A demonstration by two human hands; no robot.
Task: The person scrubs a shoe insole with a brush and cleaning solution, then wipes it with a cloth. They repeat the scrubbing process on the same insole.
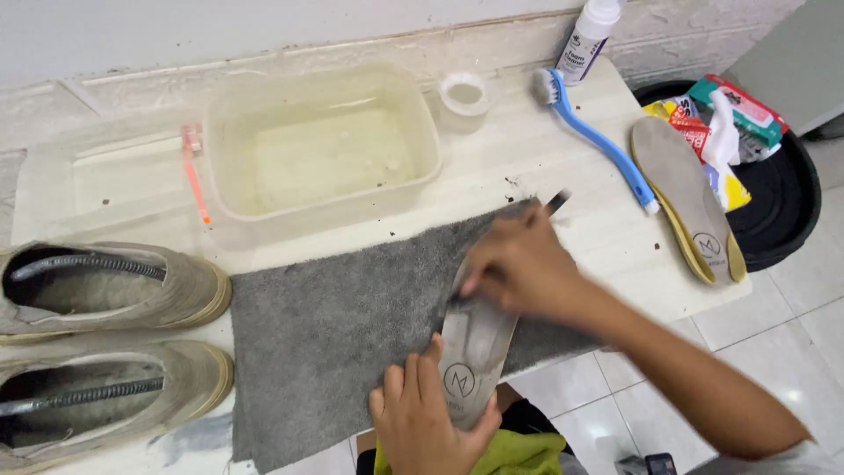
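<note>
A grey shoe insole point(470, 352) lies on a grey towel point(334, 334) spread over the white table point(563, 167). My left hand point(426, 418) presses down on the insole's near end, holding it in place. My right hand point(519, 264) grips a dark-handled brush point(556, 203) and rests on the far half of the insole; the brush head is hidden under the fingers. A yellow-green cloth point(519, 453) sits just under the table edge beside my left hand.
Two beige shoes point(105, 290) point(105, 387) stand at the left. A clear tub of water point(325, 149) with an orange brush point(193, 171) is behind the towel. A blue brush point(598, 136), second insole point(686, 198), white bottle point(587, 35), small cup point(464, 95) and black bin point(782, 193) lie right.
</note>
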